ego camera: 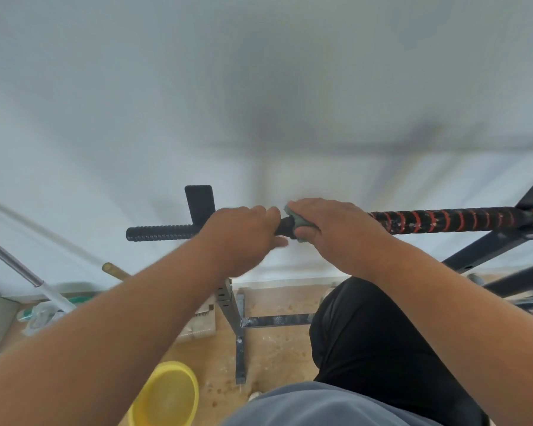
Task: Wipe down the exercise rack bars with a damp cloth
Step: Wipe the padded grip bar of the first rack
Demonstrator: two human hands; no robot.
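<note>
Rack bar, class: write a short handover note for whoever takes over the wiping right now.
Left hand grips the bar, steadying it.
Right hand holds the green cloth wrapped round the bar at its middle.
Yellow basin is on the floor, lower left.
Done: cannot tell which lengths are wiped.
Left: the taped grip at right shows white specks; wipe that, then the frame.

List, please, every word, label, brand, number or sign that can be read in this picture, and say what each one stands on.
None: no text can be read anywhere in this view.
The bar carries only a red spiral stripe and white flecks, no lettering.
The cloth and the yellow basin show no print.
The clutter on the floor at the left is too blurred to tell.
</note>
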